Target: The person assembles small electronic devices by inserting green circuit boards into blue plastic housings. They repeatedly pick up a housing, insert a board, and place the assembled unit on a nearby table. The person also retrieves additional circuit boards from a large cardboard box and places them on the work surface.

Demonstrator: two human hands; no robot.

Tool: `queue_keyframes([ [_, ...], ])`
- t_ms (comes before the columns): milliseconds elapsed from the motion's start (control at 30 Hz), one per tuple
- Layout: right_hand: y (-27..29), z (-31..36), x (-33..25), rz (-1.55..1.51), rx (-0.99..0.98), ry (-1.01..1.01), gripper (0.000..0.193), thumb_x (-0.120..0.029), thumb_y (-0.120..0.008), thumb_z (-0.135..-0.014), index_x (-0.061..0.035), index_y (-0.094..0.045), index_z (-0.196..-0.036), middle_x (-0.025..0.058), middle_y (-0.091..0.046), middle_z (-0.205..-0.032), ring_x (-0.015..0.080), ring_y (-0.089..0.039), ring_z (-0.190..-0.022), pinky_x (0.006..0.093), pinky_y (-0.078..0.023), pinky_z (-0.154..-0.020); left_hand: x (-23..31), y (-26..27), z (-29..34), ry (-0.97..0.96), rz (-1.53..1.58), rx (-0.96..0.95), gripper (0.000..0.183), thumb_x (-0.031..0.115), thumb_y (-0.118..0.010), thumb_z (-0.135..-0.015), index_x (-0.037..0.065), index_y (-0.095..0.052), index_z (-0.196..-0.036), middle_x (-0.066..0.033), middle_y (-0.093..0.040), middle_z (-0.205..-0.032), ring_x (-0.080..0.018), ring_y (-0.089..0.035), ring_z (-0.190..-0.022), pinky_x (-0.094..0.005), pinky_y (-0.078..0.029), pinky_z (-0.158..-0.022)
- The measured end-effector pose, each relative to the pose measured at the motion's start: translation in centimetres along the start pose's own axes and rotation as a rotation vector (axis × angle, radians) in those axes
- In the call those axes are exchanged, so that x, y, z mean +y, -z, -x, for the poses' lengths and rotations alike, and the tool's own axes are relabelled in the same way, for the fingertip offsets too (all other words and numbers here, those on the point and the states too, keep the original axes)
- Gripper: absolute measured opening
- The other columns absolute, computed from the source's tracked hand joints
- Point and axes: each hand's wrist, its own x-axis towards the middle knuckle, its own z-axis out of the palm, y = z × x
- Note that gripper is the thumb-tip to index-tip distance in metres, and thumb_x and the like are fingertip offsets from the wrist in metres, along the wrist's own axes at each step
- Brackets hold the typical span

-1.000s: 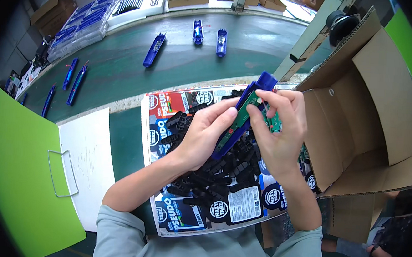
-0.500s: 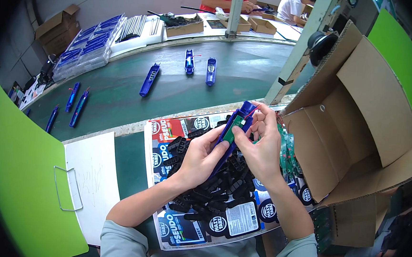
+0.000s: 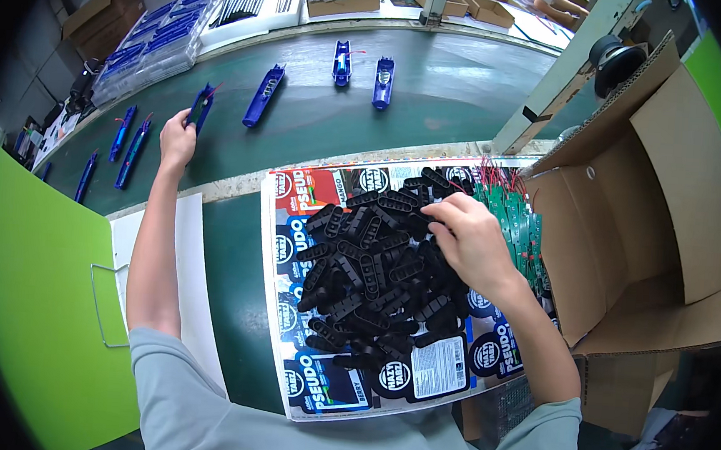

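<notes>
At the left, my left hand (image 3: pixel 177 139) grips a blue plastic housing (image 3: pixel 202 107) over the green belt. A green circuit board and red wire show in the housing. My right hand (image 3: pixel 472 241) is at the right side of a pile of ridged black plastic pieces (image 3: pixel 370 272). Its thumb and forefinger are closed around the end of one black piece (image 3: pixel 417 222), partly hidden by the hand. The pile lies on a printed sheet (image 3: pixel 321 193) in front of me.
Several blue housings (image 3: pixel 263 97) lie on the belt (image 3: pixel 300 137). Green circuit boards with red wires (image 3: pixel 507 223) are heaped beside an open cardboard box (image 3: pixel 593 241) at the right. A metal post (image 3: pixel 545 100) rises by the belt. A green panel (image 3: pixel 38 286) stands at the left.
My left hand has carried the blue housing from in front of me left to the belt. My right hand has left the housing and lowered to the black pieces. The view has shifted.
</notes>
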Motion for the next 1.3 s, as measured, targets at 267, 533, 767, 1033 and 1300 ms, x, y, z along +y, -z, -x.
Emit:
queue_keyframes([
  [267, -1.0, -1.5, -0.7, 0.106, -0.092, 0.104, 0.016, 0.001, -0.071, -0.077, -0.0018, -0.067, -0.092, 0.0111, -0.062, -0.093, 0.0308, -0.061, -0.089, 0.0408, -0.048, -0.083, -0.6, -0.5, -0.9, -0.030, -0.497, 0.007, 0.037, 0.016, -0.059, -0.085, 0.007, -0.071, -0.118, -0.0213, -0.065, -0.119, -0.0401, -0.060, -0.112, -0.0487, -0.048, -0.100],
  [533, 0.4, -1.2, -1.3, -0.020, -0.030, -0.012, 0.019, 0.004, -0.067, -0.079, 0.0005, -0.064, -0.097, 0.0146, -0.063, -0.088, 0.0332, -0.063, -0.084, 0.0429, -0.050, -0.077, 6.3, -6.2, -1.2, -0.263, -0.255, 0.073, 0.039, 0.027, -0.062, -0.094, 0.004, -0.067, -0.124, -0.0218, -0.064, -0.117, -0.0378, -0.061, -0.109, -0.0462, -0.050, -0.096],
  [767, 2.7, -0.5, -1.8, -0.249, 0.112, -0.136, 0.020, 0.004, -0.069, -0.082, -0.0001, -0.067, -0.101, 0.0111, -0.064, -0.085, 0.0217, -0.065, -0.073, 0.0327, -0.050, -0.065, 7.1, -8.9, -2.7, -0.077, -0.205, -0.108, 0.031, 0.014, -0.063, -0.091, 0.005, -0.068, -0.120, -0.0219, -0.064, -0.119, -0.0378, -0.063, -0.111, -0.0470, -0.051, -0.098],
  [1033, 2.9, -0.7, -1.0, -0.815, 0.407, -0.385, 0.014, 0.005, -0.068, -0.089, 0.0043, -0.063, -0.102, 0.0077, -0.071, -0.089, 0.0102, -0.069, -0.081, 0.0239, -0.054, -0.071, 20.0, -4.0, 11.4, -0.133, 0.866, -0.443, 0.031, 0.005, -0.054, -0.100, -0.006, -0.055, -0.129, -0.0086, -0.066, -0.103, -0.0128, -0.065, -0.081, -0.0269, -0.057, -0.067],
  [1300, 3.2, -2.1, -3.0, -0.231, 0.580, -0.086, 0.013, -0.006, -0.077, -0.079, -0.0047, -0.073, -0.091, 0.0086, -0.061, -0.092, 0.0211, -0.062, -0.085, 0.0347, -0.047, -0.072, 27.0, -2.6, 23.4, -0.232, 1.006, -0.742, 0.033, -0.004, -0.056, -0.096, -0.006, -0.059, -0.129, -0.0091, -0.061, -0.111, -0.0129, -0.064, -0.099, -0.0271, -0.055, -0.086],
])
